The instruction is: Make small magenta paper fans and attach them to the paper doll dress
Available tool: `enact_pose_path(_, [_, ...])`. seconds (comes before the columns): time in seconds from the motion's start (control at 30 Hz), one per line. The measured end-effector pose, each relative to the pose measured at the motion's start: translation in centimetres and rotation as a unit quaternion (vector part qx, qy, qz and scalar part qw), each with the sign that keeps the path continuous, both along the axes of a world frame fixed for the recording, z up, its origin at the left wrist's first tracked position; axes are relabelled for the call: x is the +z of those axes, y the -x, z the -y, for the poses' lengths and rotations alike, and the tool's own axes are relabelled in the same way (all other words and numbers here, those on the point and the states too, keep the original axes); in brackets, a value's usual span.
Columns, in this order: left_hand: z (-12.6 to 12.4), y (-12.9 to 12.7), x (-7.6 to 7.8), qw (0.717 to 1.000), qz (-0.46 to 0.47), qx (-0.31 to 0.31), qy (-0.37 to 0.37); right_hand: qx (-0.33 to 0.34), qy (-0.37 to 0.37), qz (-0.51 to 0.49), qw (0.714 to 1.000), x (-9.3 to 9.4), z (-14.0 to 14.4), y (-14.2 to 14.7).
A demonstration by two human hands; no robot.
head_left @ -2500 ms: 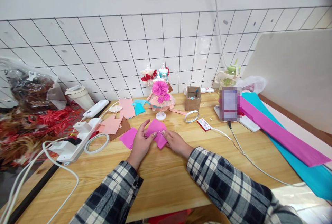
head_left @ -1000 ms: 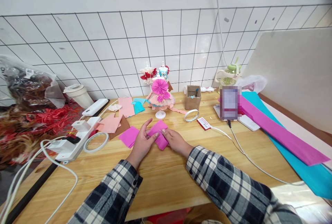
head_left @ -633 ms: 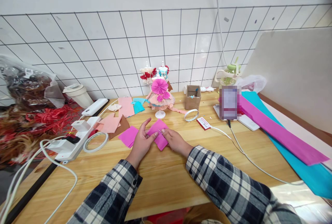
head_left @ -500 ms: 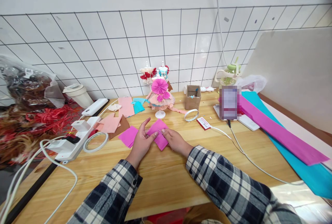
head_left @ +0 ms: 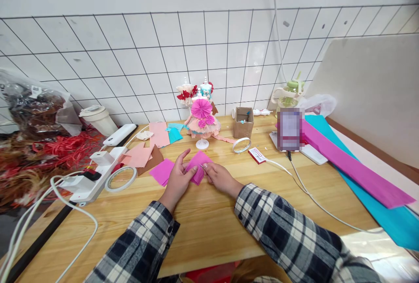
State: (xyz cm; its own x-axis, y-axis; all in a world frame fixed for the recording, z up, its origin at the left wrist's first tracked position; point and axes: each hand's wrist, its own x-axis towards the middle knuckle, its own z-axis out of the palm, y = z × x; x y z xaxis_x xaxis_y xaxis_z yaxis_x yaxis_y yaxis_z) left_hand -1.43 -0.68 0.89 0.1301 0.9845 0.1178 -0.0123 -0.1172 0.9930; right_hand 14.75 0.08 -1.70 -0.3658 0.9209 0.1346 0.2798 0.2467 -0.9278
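Observation:
A square of magenta crepe paper (head_left: pixel 200 158) lies between my two hands, just above the wooden table. My left hand (head_left: pixel 179 178) grips its left side, thumb on top and index finger stretched outward. My right hand (head_left: pixel 218 176) pinches a thin pale stick (head_left: pixel 202 166) whose tip lies over the paper; its exact kind is too small to tell. The right fingers partly hide the paper's right edge. Beside my left hand, more magenta paper squares (head_left: pixel 161 172) lie flat on the table.
Behind my hands stand small dress-form figures (head_left: pixel 201 119) in paper dresses. A cardboard box (head_left: pixel 243 123) and tape roll (head_left: pixel 241 145) are to their right. At left lie a power strip (head_left: pixel 98 174) and another tape roll (head_left: pixel 121 179). A pixelated phone (head_left: pixel 290 130) stands at right.
The near corner of the magenta paper has come up and looks folded or curled over. My right fingers have shifted slightly; my left hand stays nearly in place.

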Motion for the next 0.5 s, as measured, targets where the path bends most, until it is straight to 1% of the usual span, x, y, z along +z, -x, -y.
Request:
enact_pose_path(0.07, [0.0,-0.06,0.06,1.0,0.005,-0.016,0.011,-0.002,-0.001,0.0,1.0,0.13,0.07,0.02])
enact_pose_path(0.3, [0.02,-0.12,-0.08,1.0,-0.014,-0.02,0.007,-0.009,0.007,0.006,1.0,-0.31,-0.01,0.0])
enact_pose_path(0.5, [-0.05,-0.13,-0.24,1.0,-0.012,-0.023,0.011,-0.008,0.005,0.0,1.0,-0.47,-0.12,0.01])
